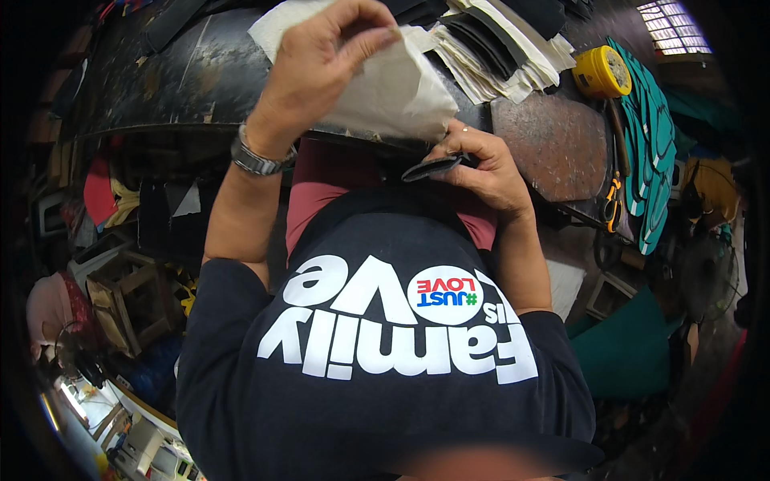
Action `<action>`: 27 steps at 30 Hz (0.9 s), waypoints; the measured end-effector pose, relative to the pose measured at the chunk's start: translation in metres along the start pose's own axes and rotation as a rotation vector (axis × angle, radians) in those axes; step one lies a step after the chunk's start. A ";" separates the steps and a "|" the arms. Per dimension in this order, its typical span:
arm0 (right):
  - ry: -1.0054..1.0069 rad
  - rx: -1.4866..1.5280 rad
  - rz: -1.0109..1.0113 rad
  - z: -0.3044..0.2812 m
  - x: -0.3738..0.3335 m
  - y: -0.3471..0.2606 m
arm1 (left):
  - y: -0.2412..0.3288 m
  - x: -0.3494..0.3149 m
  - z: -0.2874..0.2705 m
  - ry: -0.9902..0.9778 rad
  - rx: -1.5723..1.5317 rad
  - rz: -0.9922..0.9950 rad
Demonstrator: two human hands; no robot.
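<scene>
A pale, off-white sheet slants across the front edge of the black worktable, its material hard to tell. Over its upper part is my left hand, with a metal watch on the wrist. Thumb and fingers there are curled together, and whatever they pinch is too small to make out. At the sheet's lower right corner, my right hand is closed round a small dark piece with a rounded edge. Its forefinger lies against the sheet's corner, and the curled fingers partly cover the dark piece.
Stacked white and black pieces lie on the worktable. To the right are a worn brown board, a yellow tub, orange-handled scissors and hanging green strips. A wooden crate stands lower left.
</scene>
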State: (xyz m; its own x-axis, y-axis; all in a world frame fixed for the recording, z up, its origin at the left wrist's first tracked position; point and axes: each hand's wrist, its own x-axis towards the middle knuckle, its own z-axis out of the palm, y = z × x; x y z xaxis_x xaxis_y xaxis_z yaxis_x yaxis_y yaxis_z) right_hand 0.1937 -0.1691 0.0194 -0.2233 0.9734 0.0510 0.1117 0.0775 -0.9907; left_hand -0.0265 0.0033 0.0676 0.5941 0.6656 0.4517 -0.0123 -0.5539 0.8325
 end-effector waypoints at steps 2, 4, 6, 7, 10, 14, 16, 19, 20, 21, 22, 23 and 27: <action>-0.046 0.078 0.015 0.006 0.000 -0.003 | 0.001 0.008 -0.009 -0.049 0.002 -0.113; -0.061 0.165 0.041 0.011 -0.001 -0.003 | -0.014 0.023 -0.009 -0.096 -0.007 -0.179; -0.063 0.249 0.110 0.013 -0.003 -0.003 | -0.038 0.028 0.000 -0.125 -0.007 -0.135; -0.070 0.251 0.151 0.015 -0.002 -0.001 | -0.051 0.029 0.003 -0.171 0.071 -0.092; -0.154 0.048 0.223 0.007 -0.008 -0.002 | -0.085 0.023 0.016 -0.212 0.275 0.030; 0.068 -0.006 0.226 -0.003 -0.017 -0.007 | -0.093 0.010 0.025 -0.067 0.591 0.268; 0.316 -0.161 0.178 -0.002 -0.018 -0.006 | -0.084 0.003 0.029 0.073 0.643 0.313; 0.516 -0.333 0.115 0.001 -0.008 0.001 | -0.065 -0.016 0.037 -0.079 0.275 0.140; 0.531 -0.413 0.084 0.002 -0.004 0.004 | -0.061 -0.023 0.040 -0.164 0.333 0.148; 0.550 -0.488 0.055 0.003 -0.002 0.005 | -0.057 -0.031 0.044 -0.237 0.381 0.169; 0.537 -0.533 0.044 0.004 0.001 0.007 | -0.055 -0.038 0.046 -0.311 0.429 0.190; 0.534 -0.573 0.035 0.005 0.003 0.008 | -0.054 -0.042 0.049 -0.323 0.482 0.211; 0.505 -0.636 0.037 0.007 0.006 0.008 | -0.058 -0.051 0.051 -0.298 0.527 0.198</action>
State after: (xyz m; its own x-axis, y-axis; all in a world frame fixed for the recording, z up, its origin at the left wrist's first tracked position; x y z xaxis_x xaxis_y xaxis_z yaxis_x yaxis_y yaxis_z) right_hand 0.1862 -0.1646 0.0109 0.2381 0.9459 0.2204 0.6732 0.0028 -0.7394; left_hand -0.0152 -0.0239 -0.0200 0.8205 0.3997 0.4086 0.2078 -0.8745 0.4382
